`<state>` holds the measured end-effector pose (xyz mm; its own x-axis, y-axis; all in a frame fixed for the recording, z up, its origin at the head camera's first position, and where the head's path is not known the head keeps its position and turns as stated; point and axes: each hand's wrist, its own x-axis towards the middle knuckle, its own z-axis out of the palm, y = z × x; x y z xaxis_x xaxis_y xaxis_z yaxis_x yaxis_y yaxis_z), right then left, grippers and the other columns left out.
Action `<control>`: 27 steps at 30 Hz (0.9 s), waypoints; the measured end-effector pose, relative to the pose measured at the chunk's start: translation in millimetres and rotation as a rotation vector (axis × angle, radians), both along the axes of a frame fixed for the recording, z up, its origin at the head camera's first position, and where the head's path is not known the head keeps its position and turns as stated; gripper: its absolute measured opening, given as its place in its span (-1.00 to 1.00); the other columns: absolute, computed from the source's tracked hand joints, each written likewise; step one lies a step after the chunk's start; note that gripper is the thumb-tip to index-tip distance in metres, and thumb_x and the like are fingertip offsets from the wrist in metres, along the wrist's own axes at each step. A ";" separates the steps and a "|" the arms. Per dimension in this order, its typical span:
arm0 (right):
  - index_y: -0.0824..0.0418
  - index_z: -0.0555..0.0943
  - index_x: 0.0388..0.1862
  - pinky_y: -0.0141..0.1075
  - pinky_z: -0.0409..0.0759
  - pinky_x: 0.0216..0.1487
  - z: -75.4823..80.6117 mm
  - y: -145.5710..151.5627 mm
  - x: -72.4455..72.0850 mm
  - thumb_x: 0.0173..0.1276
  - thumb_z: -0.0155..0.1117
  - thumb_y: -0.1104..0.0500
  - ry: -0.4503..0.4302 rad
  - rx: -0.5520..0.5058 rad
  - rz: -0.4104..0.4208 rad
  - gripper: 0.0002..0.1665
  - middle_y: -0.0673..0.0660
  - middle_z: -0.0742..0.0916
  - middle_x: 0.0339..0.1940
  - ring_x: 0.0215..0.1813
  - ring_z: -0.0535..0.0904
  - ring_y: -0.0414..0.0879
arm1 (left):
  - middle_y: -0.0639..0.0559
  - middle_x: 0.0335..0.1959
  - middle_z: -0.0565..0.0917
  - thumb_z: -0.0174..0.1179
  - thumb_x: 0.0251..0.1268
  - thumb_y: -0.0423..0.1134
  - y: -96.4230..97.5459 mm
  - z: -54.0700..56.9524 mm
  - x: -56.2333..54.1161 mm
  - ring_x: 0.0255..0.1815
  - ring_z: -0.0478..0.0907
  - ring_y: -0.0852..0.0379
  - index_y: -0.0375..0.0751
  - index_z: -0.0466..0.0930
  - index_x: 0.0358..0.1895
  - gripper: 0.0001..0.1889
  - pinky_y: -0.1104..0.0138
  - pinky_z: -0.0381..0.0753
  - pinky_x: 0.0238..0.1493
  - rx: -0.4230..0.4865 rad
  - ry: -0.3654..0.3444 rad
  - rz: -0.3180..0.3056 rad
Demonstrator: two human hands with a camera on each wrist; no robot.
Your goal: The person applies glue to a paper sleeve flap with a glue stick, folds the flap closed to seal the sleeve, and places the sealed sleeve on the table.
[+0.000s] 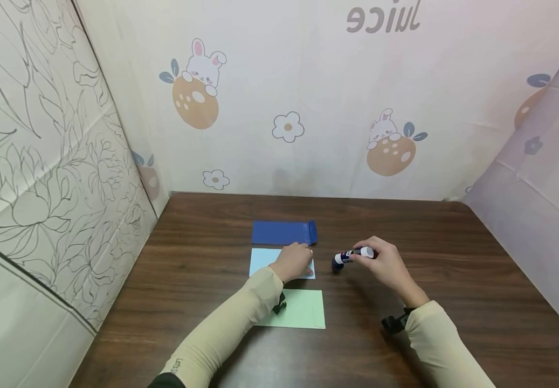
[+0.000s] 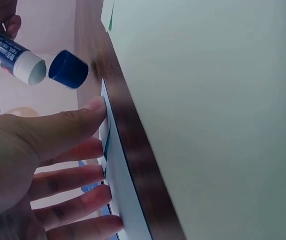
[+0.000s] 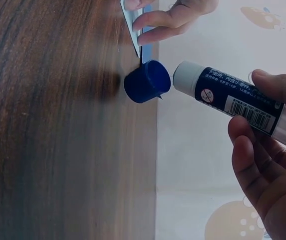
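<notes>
My left hand (image 1: 292, 263) rests its fingertips on the light blue envelope (image 1: 262, 260), with its fingers fairly straight in the left wrist view. In my right hand (image 1: 390, 265) a glue stick (image 1: 352, 255) is held between thumb and fingers, its white end tilted down to the left. The dark blue cap (image 3: 146, 81) is off the stick, a small gap from that white end. Whether the cap touches the table cannot be told. My left wrist passes over a light green envelope (image 1: 308, 310).
A dark blue envelope (image 1: 279, 233) lies behind the light blue one, its flap at the right. The brown wooden table (image 1: 201, 226) ends at a patterned curtain (image 1: 289, 161) at the back. More patterned cloth hangs on both sides.
</notes>
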<state>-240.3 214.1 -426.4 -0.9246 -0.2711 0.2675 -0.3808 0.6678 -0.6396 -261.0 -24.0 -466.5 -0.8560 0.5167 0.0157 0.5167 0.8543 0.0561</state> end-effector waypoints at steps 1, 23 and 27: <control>0.22 0.71 -0.18 -0.41 0.48 -0.39 0.3 0.0 -0.2 0.20 0.46 0.18 0.004 0.002 0.000 -0.78 0.12 0.70 -0.24 -0.34 0.47 -0.15 | 0.11 -0.25 0.68 0.42 0.09 0.04 0.0 0.0 -0.1 -0.26 0.58 0.12 -0.02 0.67 -0.47 -0.76 0.29 0.62 -0.16 0.000 -0.002 0.001; 0.23 0.71 -0.17 -0.42 0.47 -0.38 0.4 1.6 1.1 0.21 0.45 0.17 -0.008 0.004 -0.010 -0.77 0.12 0.71 -0.23 -0.33 0.47 -0.15 | 0.14 -0.35 0.72 0.43 0.12 -0.14 0.7 -2.2 -2.0 -0.31 0.65 0.19 -0.02 0.76 -0.40 -0.92 0.38 0.61 -0.30 0.071 -0.001 0.016; 0.23 0.70 -0.16 -0.42 0.49 -0.36 1.3 1.9 1.1 0.22 0.44 0.16 -0.016 0.005 -0.005 -0.76 0.14 0.71 -0.22 -0.31 0.48 -0.12 | 0.14 -0.32 0.73 0.42 0.12 -0.13 0.3 0.2 -1.5 -0.30 0.66 0.18 -0.02 0.78 -0.37 -0.92 0.37 0.63 -0.31 0.085 -0.018 0.023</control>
